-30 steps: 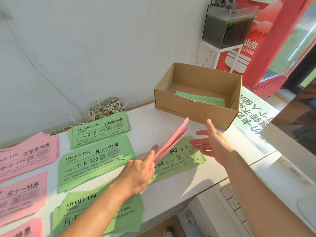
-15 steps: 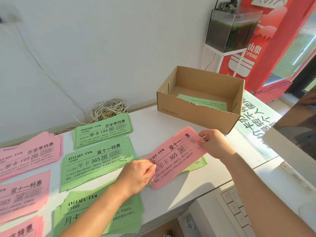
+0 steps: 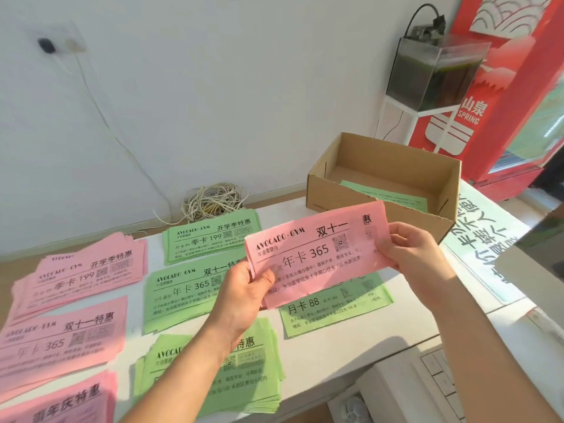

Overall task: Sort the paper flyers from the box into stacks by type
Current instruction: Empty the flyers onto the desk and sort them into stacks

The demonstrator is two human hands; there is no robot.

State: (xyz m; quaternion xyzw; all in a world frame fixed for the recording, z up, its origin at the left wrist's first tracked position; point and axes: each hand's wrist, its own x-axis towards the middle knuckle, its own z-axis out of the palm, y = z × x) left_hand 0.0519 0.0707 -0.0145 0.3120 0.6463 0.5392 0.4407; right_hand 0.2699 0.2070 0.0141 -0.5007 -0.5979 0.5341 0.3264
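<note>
I hold a pink flyer point(image 3: 317, 251) printed "365" face up above the table. My left hand point(image 3: 244, 294) pinches its lower left corner and my right hand point(image 3: 418, 254) pinches its right edge. The cardboard box point(image 3: 381, 209) stands behind it at the right with a green flyer point(image 3: 387, 196) lying inside. Pink stacks lie at the left: a "199" stack point(image 3: 82, 273), a "365" stack point(image 3: 61, 340) and another stack point(image 3: 58, 404) at the bottom edge. Green stacks lie in the middle: "199" point(image 3: 210, 236), "365" point(image 3: 183, 291), an "88" flyer point(image 3: 332, 306) under the held one, and one stack point(image 3: 213, 377) under my left forearm.
The white table point(image 3: 345, 361) carries a coil of pale cable point(image 3: 213, 203) against the wall. A keyboard point(image 3: 439, 377) sits below the table's front edge at the right. A large green printed sheet point(image 3: 482, 242) lies right of the box, with a red cooler point(image 3: 512, 87) beyond.
The pink flyer was edge-on in my left hand alone; my right hand took its right edge and both hands turned it face up and raised it. The view tilted up.
</note>
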